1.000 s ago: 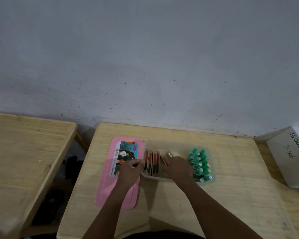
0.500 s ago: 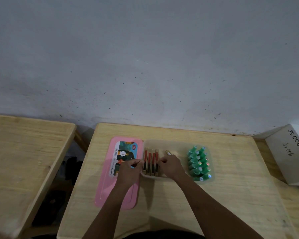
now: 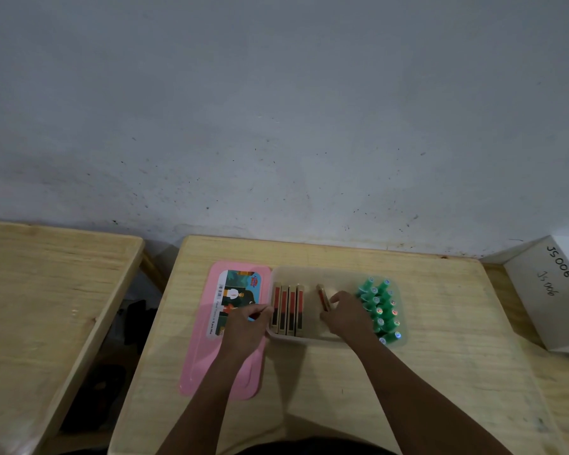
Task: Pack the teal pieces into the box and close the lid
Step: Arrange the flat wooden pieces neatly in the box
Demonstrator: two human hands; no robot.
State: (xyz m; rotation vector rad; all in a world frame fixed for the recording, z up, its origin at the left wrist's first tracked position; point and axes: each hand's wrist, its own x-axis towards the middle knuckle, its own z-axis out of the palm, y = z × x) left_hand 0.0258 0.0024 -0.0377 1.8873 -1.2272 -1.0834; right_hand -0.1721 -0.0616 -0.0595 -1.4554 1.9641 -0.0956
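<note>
While the left hand (image 3: 243, 326) curls its fingers round the left wall of the box (image 3: 309, 272), the right hand (image 3: 349, 318) reaches inside it and pinches a tilted slab (image 3: 322, 297), red and tan, between thumb and fingertips. That slab leans alone in the middle of the box, apart from four upright slabs (image 3: 288, 310) of the same kind, which stand on edge, packed side by side against the left end, just beside the left hand's fingers.

At the right end of the same clear box sit the teal pieces (image 3: 380, 310), a tight cluster standing upright, with small coloured dots on their tops. The right wrist lies just beside them; whether it touches them I cannot tell.

Off the box, the pink lid (image 3: 217, 366) lies flat on the wooden surface (image 3: 440, 372), touching or nearly touching the box's left side, a printed label (image 3: 235, 290) on its far half. The left forearm passes over it.

A white carton (image 3: 546, 290) with handwritten marks stands at the surface's far right, and a second table (image 3: 46, 290) stands well apart on the left, both below a grey, speckled wall (image 3: 276, 126).
</note>
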